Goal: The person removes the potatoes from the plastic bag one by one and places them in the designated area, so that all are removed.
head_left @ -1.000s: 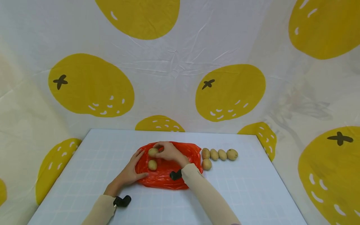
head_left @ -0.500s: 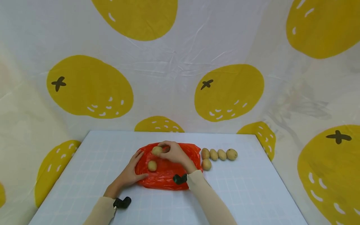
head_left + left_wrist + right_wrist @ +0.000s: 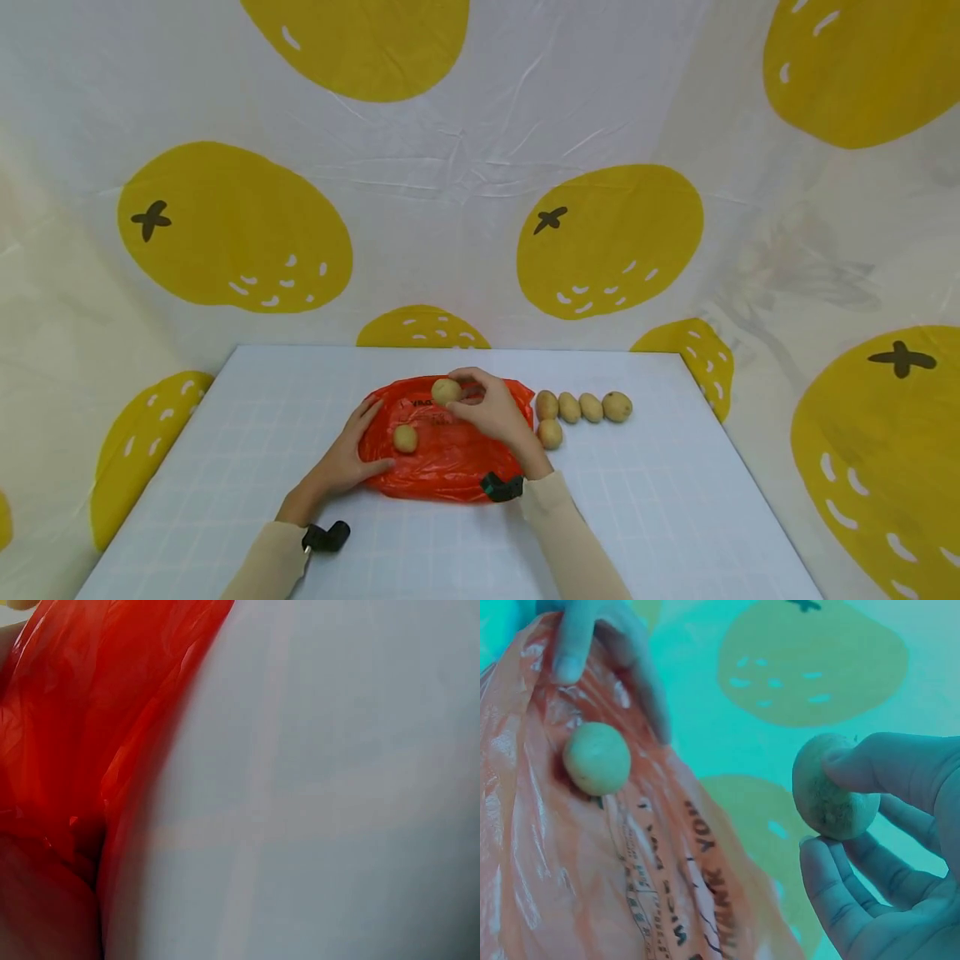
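Note:
Between thumb and fingertips, my right hand (image 3: 491,410) pinches a round potato (image 3: 446,392) above the far part of a red plastic bag (image 3: 457,467). The right wrist view shows the held potato (image 3: 810,787) raised clear of the bag, thumb on one side and fingers under it. My left hand (image 3: 345,457) rests on the bag's left edge with thumb and fingers spread. Another potato (image 3: 405,438) lies on the bag near that hand. Red film (image 3: 112,682) fills the left of the left wrist view, where most of the hand is hidden.
Right of the bag, several potatoes (image 3: 591,407) lie in a row, with one more potato (image 3: 550,433) in front of the row's left end. All sit on a pale checked table (image 3: 675,517). A fruit-print cloth (image 3: 435,200) hangs behind it.
My right hand has moved right with the potato, which has come up off the left part of the bag. Printing on the bag is now uncovered. The left hand has stayed put.

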Motion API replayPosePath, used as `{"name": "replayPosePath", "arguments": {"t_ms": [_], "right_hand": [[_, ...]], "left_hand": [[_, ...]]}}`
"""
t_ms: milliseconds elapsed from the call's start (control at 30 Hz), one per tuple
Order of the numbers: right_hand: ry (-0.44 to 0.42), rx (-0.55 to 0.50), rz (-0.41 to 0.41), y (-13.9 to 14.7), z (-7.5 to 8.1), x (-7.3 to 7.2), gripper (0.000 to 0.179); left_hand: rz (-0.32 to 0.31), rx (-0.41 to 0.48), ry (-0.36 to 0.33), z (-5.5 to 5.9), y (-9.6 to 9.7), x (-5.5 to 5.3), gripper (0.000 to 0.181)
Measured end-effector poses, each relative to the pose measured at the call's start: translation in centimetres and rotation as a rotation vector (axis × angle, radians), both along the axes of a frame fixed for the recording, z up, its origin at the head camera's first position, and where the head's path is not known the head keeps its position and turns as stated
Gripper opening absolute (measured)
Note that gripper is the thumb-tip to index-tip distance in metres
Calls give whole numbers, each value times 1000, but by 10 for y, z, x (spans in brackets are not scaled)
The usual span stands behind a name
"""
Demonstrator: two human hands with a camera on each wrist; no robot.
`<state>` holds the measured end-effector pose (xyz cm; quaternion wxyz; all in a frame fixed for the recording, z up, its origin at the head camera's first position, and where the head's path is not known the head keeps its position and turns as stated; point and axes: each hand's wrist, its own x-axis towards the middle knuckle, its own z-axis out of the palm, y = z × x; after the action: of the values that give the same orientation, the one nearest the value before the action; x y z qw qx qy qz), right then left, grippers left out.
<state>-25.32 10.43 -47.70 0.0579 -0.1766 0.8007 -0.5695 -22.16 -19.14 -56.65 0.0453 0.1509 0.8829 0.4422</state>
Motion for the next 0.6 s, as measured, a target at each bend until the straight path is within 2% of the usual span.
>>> {"name": "replayPosePath", "arguments": {"t_ms": [333,600], "right_hand": [[36,-118,-77,24,2,12,42],[3,-130,-116,42,1,22,43]], "left_hand": [[-11,18,59,1,2,2,107],[-6,4,58,-2,0,1,107]]}}
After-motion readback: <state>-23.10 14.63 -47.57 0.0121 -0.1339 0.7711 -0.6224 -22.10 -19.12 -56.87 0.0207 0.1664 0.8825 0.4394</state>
